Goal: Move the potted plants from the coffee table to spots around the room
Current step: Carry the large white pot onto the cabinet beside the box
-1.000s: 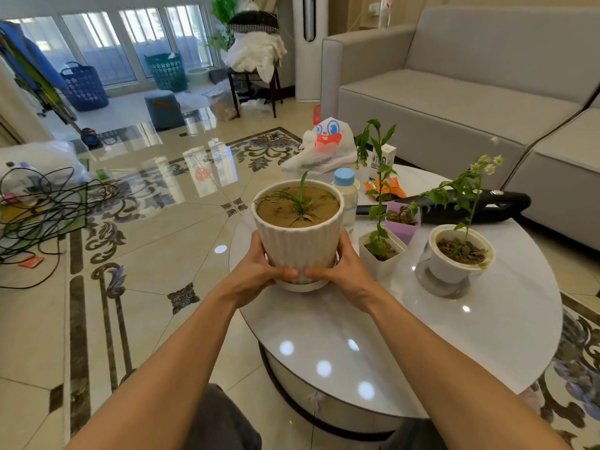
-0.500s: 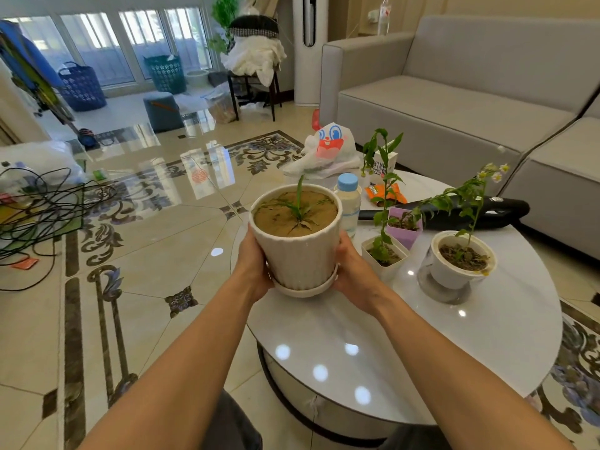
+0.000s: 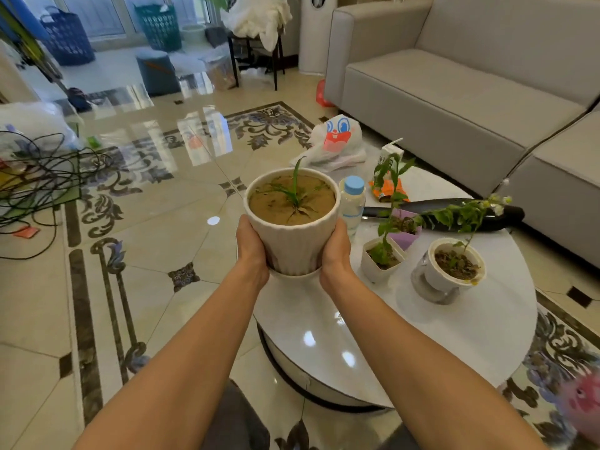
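Note:
A large ribbed white pot (image 3: 292, 245) with brown soil and a small green sprout is held in the air above the left edge of the round white coffee table (image 3: 470, 336). My left hand (image 3: 250, 245) grips its left side and my right hand (image 3: 336, 251) its right side, with its saucer under it. On the table stand a small square white pot (image 3: 381, 261) with a tall green stem, a purple pot (image 3: 406, 230) behind it, and a round white pot (image 3: 456, 266) with a flowering plant.
A capped plastic bottle (image 3: 352, 203), an orange packet, a black handheld device (image 3: 454, 214) and a printed plastic bag (image 3: 337, 141) lie at the table's far side. A grey sofa (image 3: 454, 92) stands to the right. Tangled cables (image 3: 35, 180) cover the floor at left; baskets and a chair stand by the windows.
Both hands have lifted the large white pot with its saucer off the table and up toward the left. The view has tilted down and shifted.

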Demonstrator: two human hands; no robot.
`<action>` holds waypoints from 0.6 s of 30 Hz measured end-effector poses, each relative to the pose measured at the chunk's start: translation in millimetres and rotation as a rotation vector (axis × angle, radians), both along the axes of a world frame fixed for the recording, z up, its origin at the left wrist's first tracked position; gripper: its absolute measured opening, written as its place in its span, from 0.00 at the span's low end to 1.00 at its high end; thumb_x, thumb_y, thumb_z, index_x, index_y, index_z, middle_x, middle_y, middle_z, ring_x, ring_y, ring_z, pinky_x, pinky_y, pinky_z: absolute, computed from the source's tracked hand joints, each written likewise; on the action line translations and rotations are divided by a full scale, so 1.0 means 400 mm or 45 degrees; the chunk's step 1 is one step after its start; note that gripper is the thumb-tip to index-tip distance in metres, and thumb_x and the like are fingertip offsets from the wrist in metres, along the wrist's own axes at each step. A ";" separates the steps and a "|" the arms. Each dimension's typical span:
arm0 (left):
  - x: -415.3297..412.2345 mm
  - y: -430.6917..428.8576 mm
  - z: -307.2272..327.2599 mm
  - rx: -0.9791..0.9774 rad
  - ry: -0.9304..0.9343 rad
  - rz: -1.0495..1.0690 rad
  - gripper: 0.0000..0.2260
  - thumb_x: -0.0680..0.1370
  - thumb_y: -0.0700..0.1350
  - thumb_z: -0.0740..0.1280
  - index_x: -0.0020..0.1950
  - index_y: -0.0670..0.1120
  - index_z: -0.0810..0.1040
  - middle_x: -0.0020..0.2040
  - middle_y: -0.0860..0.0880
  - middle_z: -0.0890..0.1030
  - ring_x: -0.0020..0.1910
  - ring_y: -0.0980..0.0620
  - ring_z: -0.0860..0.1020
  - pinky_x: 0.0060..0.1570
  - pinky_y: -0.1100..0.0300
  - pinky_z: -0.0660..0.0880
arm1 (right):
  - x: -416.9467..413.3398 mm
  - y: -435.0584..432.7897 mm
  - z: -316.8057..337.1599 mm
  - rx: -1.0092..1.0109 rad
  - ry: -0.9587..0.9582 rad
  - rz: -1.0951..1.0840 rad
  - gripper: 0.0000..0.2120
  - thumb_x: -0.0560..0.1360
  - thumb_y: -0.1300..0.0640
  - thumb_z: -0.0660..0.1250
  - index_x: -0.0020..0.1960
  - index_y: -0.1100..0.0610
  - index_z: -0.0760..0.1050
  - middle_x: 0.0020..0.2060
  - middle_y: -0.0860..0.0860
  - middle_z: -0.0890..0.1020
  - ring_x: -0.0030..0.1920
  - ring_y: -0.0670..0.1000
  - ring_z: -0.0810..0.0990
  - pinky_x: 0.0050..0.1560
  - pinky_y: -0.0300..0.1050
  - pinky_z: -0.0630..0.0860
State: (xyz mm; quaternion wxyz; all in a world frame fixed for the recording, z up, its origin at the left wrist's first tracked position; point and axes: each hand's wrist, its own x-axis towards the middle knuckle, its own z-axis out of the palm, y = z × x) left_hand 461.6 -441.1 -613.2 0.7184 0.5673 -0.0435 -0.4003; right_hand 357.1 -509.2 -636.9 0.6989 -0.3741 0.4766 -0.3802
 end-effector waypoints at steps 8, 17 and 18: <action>0.032 0.067 0.376 -0.006 0.087 0.091 0.21 0.79 0.59 0.57 0.44 0.56 0.88 0.49 0.51 0.88 0.54 0.48 0.84 0.52 0.52 0.81 | 0.048 0.049 0.371 0.041 0.018 0.004 0.23 0.81 0.42 0.52 0.41 0.42 0.85 0.36 0.40 0.87 0.48 0.45 0.82 0.44 0.42 0.76; 0.202 0.151 0.893 -0.003 0.114 0.226 0.20 0.77 0.61 0.58 0.47 0.56 0.89 0.51 0.49 0.88 0.56 0.47 0.83 0.55 0.49 0.80 | 0.232 0.102 0.912 0.019 0.016 0.195 0.20 0.77 0.41 0.55 0.37 0.37 0.85 0.38 0.40 0.87 0.47 0.44 0.82 0.44 0.41 0.76; 0.233 0.157 0.943 -0.008 0.109 0.235 0.20 0.77 0.61 0.58 0.49 0.55 0.88 0.52 0.48 0.88 0.57 0.46 0.83 0.58 0.48 0.79 | 0.265 0.105 0.962 0.025 0.011 0.215 0.21 0.78 0.41 0.55 0.36 0.38 0.85 0.37 0.40 0.87 0.47 0.45 0.82 0.43 0.41 0.76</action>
